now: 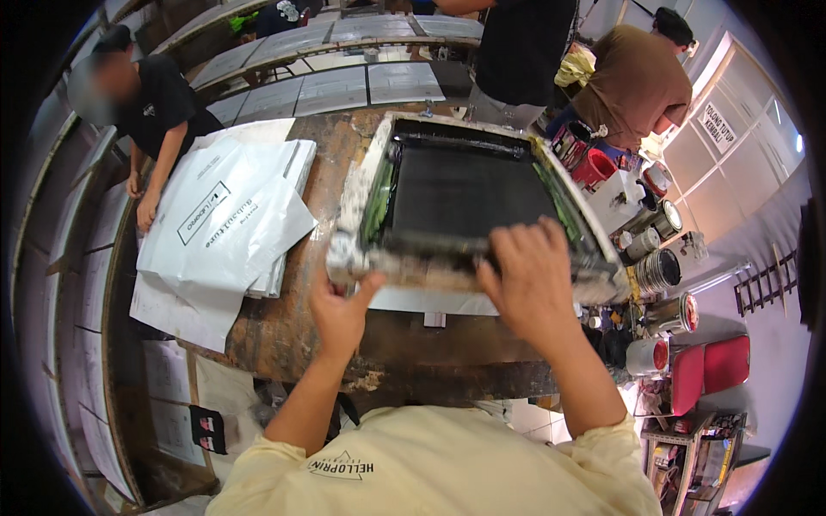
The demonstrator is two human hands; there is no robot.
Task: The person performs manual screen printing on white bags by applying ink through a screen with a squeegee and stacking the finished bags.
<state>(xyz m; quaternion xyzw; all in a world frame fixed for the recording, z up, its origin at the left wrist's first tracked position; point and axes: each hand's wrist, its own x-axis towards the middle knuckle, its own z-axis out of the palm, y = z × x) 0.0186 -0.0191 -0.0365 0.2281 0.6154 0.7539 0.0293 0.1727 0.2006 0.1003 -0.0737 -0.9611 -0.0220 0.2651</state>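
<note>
a wood-framed printing screen with black mesh sits toward the right edge of a worn brown tabletop, its near rail blurred. the left hand is at the screen's near left corner, thumb and fingers parted; fingertips are hidden, so its hold cannot be told. the right hand curls closed over the near rail. a white sheet shows below. white plastic bags lie stacked along the tabletop's left edge.
</note>
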